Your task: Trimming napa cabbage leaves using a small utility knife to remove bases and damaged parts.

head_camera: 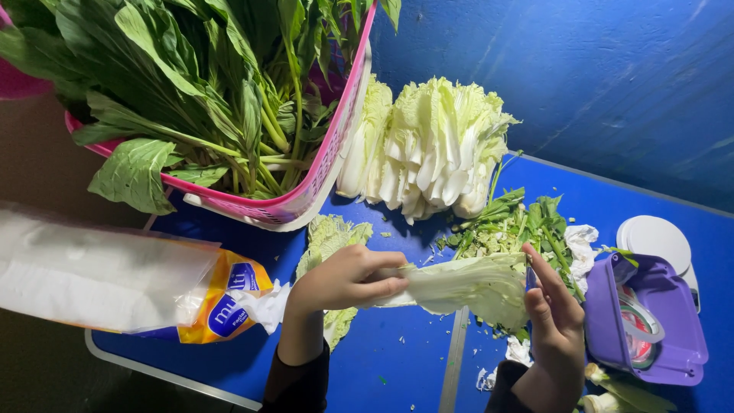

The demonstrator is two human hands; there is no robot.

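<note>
Nearest us, our 2 hands stretch 1 pale cabbage leaf (466, 287) between them above the blue table (397, 359). Our left hand (344, 279) curls shut around the white, ribbed stem end, fingers folded over it. Our right hand (552, 310) pinches the crinkled green edge between thumb and fingers (the palm turned inward).

Far of the leaf lies a halved napa cabbage (436, 145), its layers tight and wavy, cut side up. Right of it sits a loose heap of green trimmings (520, 222) with crumpled white tissue (582, 241). At far left a pink plastic basket (329, 164), lattice-walled, holds long broad-leaved greens (191, 84). Near left lies a soft plastic tissue pack (115, 279), translucent and yellow. At right stands an open purple box (650, 321) with rounded corners, and just beyond it a round white lid (657, 237).
</note>
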